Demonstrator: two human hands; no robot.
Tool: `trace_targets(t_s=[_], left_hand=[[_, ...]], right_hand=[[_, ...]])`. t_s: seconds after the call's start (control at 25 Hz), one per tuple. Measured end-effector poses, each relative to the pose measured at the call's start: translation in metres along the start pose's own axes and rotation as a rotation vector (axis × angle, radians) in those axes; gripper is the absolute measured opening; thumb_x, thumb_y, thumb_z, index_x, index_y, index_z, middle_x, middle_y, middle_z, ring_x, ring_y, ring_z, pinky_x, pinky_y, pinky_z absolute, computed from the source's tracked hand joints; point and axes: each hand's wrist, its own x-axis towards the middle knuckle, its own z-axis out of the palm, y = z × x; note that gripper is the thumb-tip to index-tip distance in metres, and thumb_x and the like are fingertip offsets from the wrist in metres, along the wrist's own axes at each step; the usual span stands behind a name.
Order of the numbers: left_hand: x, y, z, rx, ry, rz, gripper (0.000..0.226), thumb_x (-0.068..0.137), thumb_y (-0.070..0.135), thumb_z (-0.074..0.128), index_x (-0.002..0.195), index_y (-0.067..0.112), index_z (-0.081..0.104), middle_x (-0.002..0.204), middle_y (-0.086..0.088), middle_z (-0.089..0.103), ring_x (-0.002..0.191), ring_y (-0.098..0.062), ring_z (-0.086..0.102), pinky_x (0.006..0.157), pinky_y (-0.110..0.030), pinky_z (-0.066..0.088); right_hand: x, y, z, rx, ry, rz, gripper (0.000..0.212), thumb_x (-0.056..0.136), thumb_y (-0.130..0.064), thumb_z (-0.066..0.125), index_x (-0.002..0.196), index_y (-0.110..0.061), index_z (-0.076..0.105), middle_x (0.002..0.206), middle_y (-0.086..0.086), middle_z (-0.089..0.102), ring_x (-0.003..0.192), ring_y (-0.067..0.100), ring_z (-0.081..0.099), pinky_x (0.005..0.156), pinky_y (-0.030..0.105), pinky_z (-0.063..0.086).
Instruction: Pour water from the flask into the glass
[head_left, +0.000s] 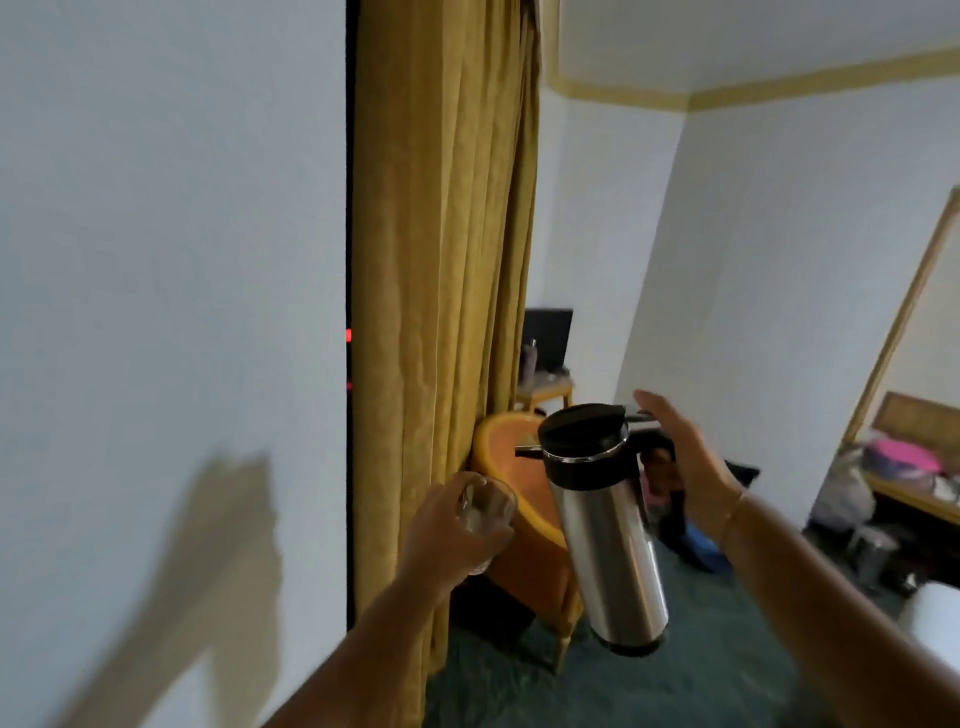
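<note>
**Soft light, smeared edges**

We see even, dim indoor light. A broad arm shadow falls on the wall (156, 312) left of the curtain (441, 260). Right of the curtain, motion blur softens everything; straight lines bow.

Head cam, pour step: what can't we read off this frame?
- Water level in the glass: head view, motion blur and the left hand wrapped round it.
- Flask handle and grip: hidden behind the right hand.
- Flask contents: opaque steel body, lid on.
- Clutter at the right edge: blurred and cut off.
</note>
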Motion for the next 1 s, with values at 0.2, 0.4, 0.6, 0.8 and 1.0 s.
trace_targets(t_s=[0.2,0.4,0.6,0.8,1.0], left_hand=[[0.044,0.085,-0.031,-0.001,0.083,0.108,0.074,0.059,0.076,0.080,0.125,0.051,0.059,0.108,0.024,0.060,0.094,0.003,0.061,0.072,-0.025,0.052],[0.061,0.123,-0.044,0.017,0.117,0.135,0.068,0.063,0.073,0.083,0.123,0.054,0.058,0.099,0.017,0.058,0.081,-0.002,0.059,0.064,-0.024,0.047],[0.063,0.137,-0.047,0.083,0.144,0.164,0.076,0.067,0.077,0.079,0.134,0.047,0.058,0.104,0.022,0.055,0.086,-0.001,0.059,0.063,-0.021,0.045],[0.067,0.147,-0.047,0.128,0.162,0.165,0.078,0.070,0.078,0.078,0.137,0.044,0.057,0.101,0.020,0.053,0.081,-0.002,0.053,0.059,-0.019,0.039],[0.069,0.149,-0.047,0.122,0.168,0.150,0.077,0.068,0.076,0.082,0.135,0.046,0.059,0.104,0.021,0.055,0.082,-0.001,0.055,0.058,-0.018,0.039]], right_hand=[[0.017,-0.112,0.005,-0.284,-0.087,-0.164,0.045,0.088,-0.057,0.066,0.077,-0.013,0.066,0.049,-0.004,0.036,0.045,0.014,0.028,0.042,0.024,0.027],[0.023,-0.188,0.025,-0.648,-0.135,-0.240,0.043,0.098,-0.045,0.063,0.075,-0.009,0.065,0.048,-0.003,0.041,0.042,0.010,0.031,0.048,0.024,0.030],[0.034,-0.237,0.049,-0.868,-0.157,-0.307,0.043,0.091,-0.046,0.063,0.066,-0.012,0.052,0.043,-0.005,0.035,0.037,0.011,0.027,0.044,0.023,0.029],[0.043,-0.258,0.075,-1.147,-0.119,-0.420,0.048,0.081,-0.056,0.056,0.061,-0.013,0.053,0.039,-0.007,0.039,0.031,0.011,0.033,0.042,0.019,0.035],[0.048,-0.261,0.091,-1.340,-0.081,-0.574,0.051,0.086,-0.061,0.053,0.060,-0.018,0.045,0.044,-0.008,0.046,0.037,0.009,0.042,0.055,0.030,0.039]])
